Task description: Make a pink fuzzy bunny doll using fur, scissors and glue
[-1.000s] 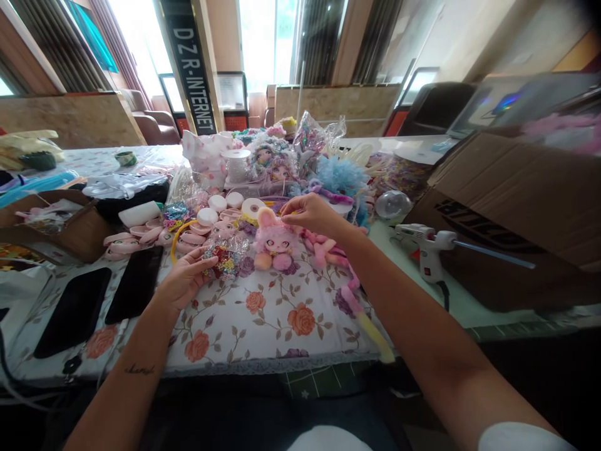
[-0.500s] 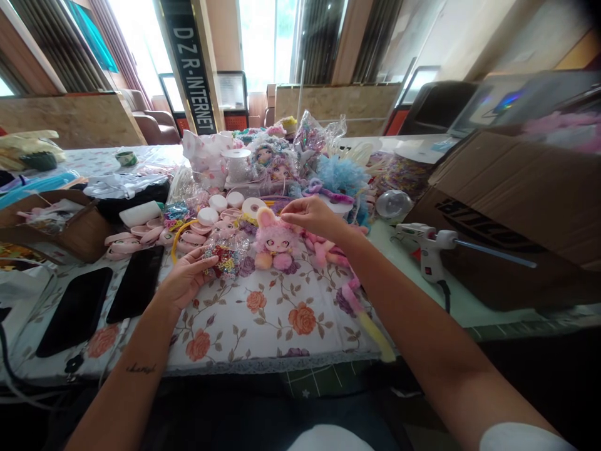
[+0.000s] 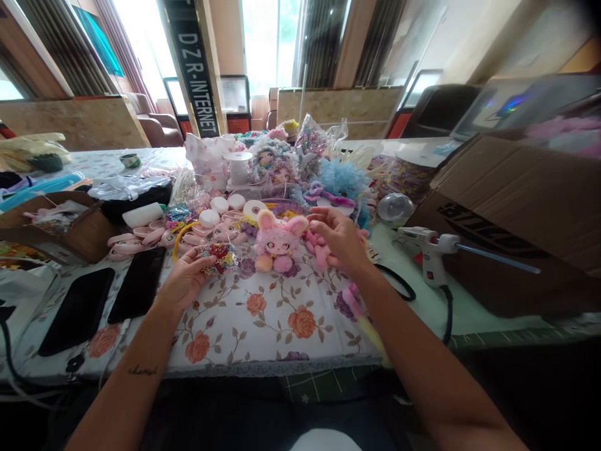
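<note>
A pink fluffy doll with rabbit ears, an orange pompom and a pink one at its base, sits upright on the flowered cloth. Left of the doll, my left hand has its fingers closed on a clear plastic bag of small colourful pieces. On the doll's other side my right hand hovers with fingers apart and nothing visible in them. Just beyond that hand lie pink fuzzy stems, partly covered by it. A pink and yellow fuzzy strip runs beneath my right forearm.
A white glue gun with a glue stick in it stands at the right, before a large cardboard box. Two dark phones lie at the left. Spools, doll faces and bagged supplies crowd the back.
My right hand has moved right, off the doll's head, and its pinched fingers have spread. The doll's right ear now shows. My left hand stays on the bag, which sits lower.
</note>
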Available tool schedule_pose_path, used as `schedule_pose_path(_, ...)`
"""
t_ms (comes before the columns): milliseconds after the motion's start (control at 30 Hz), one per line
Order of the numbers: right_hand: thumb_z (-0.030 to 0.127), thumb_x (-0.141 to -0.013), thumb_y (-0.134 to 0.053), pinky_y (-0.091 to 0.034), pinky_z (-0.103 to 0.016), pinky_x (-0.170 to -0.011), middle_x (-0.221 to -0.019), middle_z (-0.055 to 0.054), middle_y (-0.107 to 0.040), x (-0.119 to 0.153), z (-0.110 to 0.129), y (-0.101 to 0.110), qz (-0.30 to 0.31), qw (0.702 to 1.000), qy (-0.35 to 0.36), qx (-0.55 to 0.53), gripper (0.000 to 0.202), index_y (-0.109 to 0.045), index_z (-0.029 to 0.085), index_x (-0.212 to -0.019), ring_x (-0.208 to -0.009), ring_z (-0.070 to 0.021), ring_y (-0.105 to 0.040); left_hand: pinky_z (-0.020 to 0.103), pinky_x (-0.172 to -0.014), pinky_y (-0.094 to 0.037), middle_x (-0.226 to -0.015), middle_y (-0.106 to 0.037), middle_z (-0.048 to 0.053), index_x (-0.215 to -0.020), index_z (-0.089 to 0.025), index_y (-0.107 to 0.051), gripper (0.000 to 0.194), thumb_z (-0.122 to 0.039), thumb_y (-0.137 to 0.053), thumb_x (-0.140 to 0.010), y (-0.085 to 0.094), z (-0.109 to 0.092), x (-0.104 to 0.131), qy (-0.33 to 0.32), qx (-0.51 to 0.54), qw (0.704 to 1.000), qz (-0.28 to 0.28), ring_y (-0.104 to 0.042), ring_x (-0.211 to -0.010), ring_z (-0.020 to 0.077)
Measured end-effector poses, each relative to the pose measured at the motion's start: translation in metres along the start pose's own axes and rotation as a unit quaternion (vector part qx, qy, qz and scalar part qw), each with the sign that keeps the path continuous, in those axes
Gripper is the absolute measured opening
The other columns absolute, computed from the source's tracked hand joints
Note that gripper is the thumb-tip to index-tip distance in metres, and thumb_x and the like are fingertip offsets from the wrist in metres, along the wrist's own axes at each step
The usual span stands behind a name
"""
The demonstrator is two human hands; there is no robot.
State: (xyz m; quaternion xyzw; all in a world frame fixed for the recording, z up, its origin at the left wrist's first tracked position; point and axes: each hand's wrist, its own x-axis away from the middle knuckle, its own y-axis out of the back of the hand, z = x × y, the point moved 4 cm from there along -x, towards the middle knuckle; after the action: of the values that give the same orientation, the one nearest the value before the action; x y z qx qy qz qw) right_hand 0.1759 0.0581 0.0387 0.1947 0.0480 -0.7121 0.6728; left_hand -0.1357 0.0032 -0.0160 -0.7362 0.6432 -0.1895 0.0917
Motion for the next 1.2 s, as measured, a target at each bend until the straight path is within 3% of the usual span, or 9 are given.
schedule_pose_path(200,0.042,-0.063,-0.078,-0.050,-0.042,-0.092,-0.125,-0.014,-0.056,0.010,-0.018,-0.028,0.077,0.997,-0.013,0.010,0.086,-0.037,0.019,-0.136,-0.107,-0.0256,-0.060,0.016,-0.068,-0.053,-0.087,-0.071,-0.003,-0.089,-0.019,-0.061,0.035,-0.009,-0.081,-0.062,-0.003,-0.006,0.002,-0.081,0.053,0.995,-0.020,-0.066,-0.077,0.0089)
schedule_pose_path(267,0.042,-0.067,-0.075,-0.050,-0.043,-0.091,-0.126,-0.015,-0.055,0.012,-0.014,-0.028,0.045,0.998,0.022,0.042,0.079,-0.040,0.020,-0.134,-0.110,-0.0267,-0.059,0.018,-0.073,-0.052,-0.086,-0.070,-0.004,-0.089,-0.020,-0.061,0.038,-0.011,-0.083,-0.060,-0.004,-0.008,0.004,-0.098,0.055,0.993,-0.026,-0.066,-0.079,0.0089)
schedule_pose_path(333,0.040,-0.073,-0.070,-0.050,-0.043,-0.090,-0.122,-0.013,-0.057,0.020,0.002,-0.020,-0.055,0.990,0.097,0.085,0.064,-0.047,0.020,-0.129,-0.109,-0.0268,-0.058,0.020,-0.075,-0.051,-0.088,-0.070,-0.004,-0.090,-0.020,-0.060,0.040,-0.014,-0.085,-0.059,-0.008,-0.007,0.006,-0.101,0.050,0.993,-0.023,-0.066,-0.080,0.0101)
schedule_pose_path(433,0.033,-0.080,-0.063,-0.052,-0.039,-0.083,-0.097,-0.007,-0.065,0.039,0.038,-0.013,-0.144,0.960,0.199,0.137,0.028,-0.062,0.023,-0.107,-0.088,-0.0220,-0.063,0.020,-0.070,-0.050,-0.088,-0.069,-0.005,-0.091,-0.021,-0.059,0.043,-0.016,-0.086,-0.058,-0.024,-0.004,0.014,-0.094,0.050,0.994,-0.002,-0.065,-0.079,0.0103)
schedule_pose_path(500,0.034,-0.083,-0.061,-0.053,-0.035,-0.074,-0.085,-0.005,-0.068,0.047,0.055,-0.022,-0.058,0.972,0.185,0.129,0.017,-0.067,0.023,-0.094,-0.076,-0.0191,-0.064,0.018,-0.068,-0.050,-0.089,-0.068,-0.004,-0.093,-0.022,-0.059,0.041,-0.018,-0.085,-0.060,-0.040,0.001,0.022,-0.087,0.046,0.995,0.022,-0.065,-0.079,0.0100)
schedule_pose_path(600,0.043,-0.077,-0.069,-0.053,-0.032,-0.067,-0.090,-0.007,-0.071,0.051,0.055,-0.044,0.133,0.990,0.033,0.046,0.038,-0.066,0.019,-0.107,-0.078,-0.0204,-0.067,0.018,-0.068,-0.049,-0.092,-0.067,-0.003,-0.097,-0.022,-0.060,0.039,-0.021,-0.082,-0.065,-0.060,0.008,0.035,-0.089,0.033,0.994,0.059,-0.063,-0.079,0.0098)
schedule_pose_path(667,0.046,-0.074,-0.072,-0.051,-0.030,-0.064,-0.090,-0.007,-0.072,0.053,0.050,-0.054,0.197,0.979,-0.039,-0.024,0.047,-0.064,0.017,-0.111,-0.078,-0.0202,-0.067,0.018,-0.069,-0.048,-0.092,-0.066,-0.002,-0.098,-0.021,-0.060,0.037,-0.022,-0.081,-0.067,-0.068,0.012,0.042,-0.088,0.020,0.993,0.075,-0.062,-0.079,0.0096)
schedule_pose_path(867,0.044,-0.077,-0.067,-0.038,-0.025,-0.055,-0.068,0.000,-0.063,0.052,0.037,-0.058,0.170,0.985,-0.014,-0.042,0.029,-0.068,0.016,-0.077,-0.060,-0.0118,-0.052,0.020,-0.072,-0.047,-0.093,-0.066,0.001,-0.110,-0.020,-0.061,0.045,-0.026,-0.079,-0.070,-0.079,0.009,0.047,-0.056,-0.038,0.990,0.124,-0.061,-0.083,0.0113)
schedule_pose_path(1200,0.044,-0.082,-0.062,-0.028,-0.024,-0.050,-0.058,0.003,-0.047,0.056,0.034,-0.050,0.179,0.983,-0.016,-0.020,0.031,-0.063,0.016,-0.068,-0.054,-0.0093,-0.038,0.019,-0.060,-0.047,-0.067,-0.068,0.001,-0.078,-0.014,-0.072,0.020,-0.033,-0.077,-0.070,-0.076,-0.014,0.030,-0.172,-0.154,0.972,0.044,-0.058,-0.062,0.0091)
